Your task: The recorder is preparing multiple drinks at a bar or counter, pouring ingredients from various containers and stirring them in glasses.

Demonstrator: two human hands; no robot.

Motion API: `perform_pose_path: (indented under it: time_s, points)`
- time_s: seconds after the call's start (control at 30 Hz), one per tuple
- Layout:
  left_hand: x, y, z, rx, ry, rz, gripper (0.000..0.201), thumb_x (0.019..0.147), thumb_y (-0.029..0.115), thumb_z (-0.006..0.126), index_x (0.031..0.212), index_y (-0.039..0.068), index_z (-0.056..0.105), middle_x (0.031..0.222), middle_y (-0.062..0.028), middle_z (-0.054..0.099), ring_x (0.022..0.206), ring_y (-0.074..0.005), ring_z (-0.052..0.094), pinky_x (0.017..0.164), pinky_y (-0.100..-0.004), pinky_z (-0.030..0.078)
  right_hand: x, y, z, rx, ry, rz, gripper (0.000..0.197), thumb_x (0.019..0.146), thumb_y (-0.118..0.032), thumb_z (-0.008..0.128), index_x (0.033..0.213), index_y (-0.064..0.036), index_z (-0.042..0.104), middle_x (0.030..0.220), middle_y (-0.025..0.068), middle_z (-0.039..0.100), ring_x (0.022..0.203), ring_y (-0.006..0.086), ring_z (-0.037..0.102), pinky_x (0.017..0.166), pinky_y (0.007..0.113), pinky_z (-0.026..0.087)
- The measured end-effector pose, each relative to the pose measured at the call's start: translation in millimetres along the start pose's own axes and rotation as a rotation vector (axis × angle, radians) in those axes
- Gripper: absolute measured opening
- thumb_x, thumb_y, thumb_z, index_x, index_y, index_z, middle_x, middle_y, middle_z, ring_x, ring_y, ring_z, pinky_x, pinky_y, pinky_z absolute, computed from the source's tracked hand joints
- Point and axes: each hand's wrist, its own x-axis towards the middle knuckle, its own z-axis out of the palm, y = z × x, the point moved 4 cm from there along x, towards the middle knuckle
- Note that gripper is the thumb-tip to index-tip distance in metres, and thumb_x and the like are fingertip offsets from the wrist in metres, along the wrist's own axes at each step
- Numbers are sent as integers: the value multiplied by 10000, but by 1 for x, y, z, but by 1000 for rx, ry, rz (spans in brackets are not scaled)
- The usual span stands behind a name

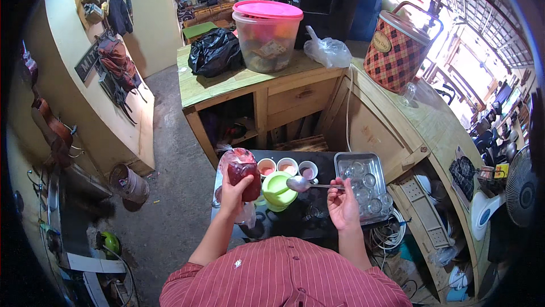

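Spoon (306, 184) lies crosswise, bowl pointing left toward the green tub (275, 181); right fingers (346, 189) are clamped on its handle. Left fingers (244, 184) clamp a dark red pack (246, 172). Farther, on the black tabletop (284, 226), 3 white cups (287, 160) have pinkish contents, and a metal tray (355, 155) holds clear glasses (369, 181).

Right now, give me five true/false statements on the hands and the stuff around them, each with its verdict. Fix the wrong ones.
1. The right hand holds a spoon. True.
2. The left hand is empty. False: it grips a dark red bag.
3. Three cups stand on the far side of the green tub. True.
4. The glasses are in the green tub. False: they are in the metal tray.
5. The pink lid is off the big tub. False: it is on top of it.
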Motion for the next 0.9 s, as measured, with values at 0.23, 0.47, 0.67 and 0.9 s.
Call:
perform_pose_path:
  time_s: [0.23,0.47,0.67,0.9]
  points:
    - [-37,12,16,443,-58,148,662,635,124,844,1159,4,457,1032,-79,598,888,-151,599,786,-279,498,-13,9,8,-208,-27,-88,346,952,-325,518,998,7,603,903,101,632,717,126,587,648,237,523]
    - [-42,6,21,626,-200,210,646,609,93,856,1121,21,468,986,-72,604,891,-145,596,757,-280,498,-22,14,11,-283,-57,-110,356,965,-326,491,998,10,604,906,103,638,709,121,592,645,237,528]
    - [-45,5,22,727,-215,288,535,633,91,836,1045,30,501,857,-40,621,778,-104,591,683,-254,479,-23,15,9,-291,-71,-118,349,970,-315,484,992,11,608,905,110,640,711,123,593,638,235,526]
    - [-50,10,28,777,-217,318,516,627,108,838,1010,33,500,792,-46,608,737,-105,578,651,-255,466,-26,20,11,-316,-73,-101,356,976,-315,469,986,12,608,898,106,636,714,122,590,644,238,522]
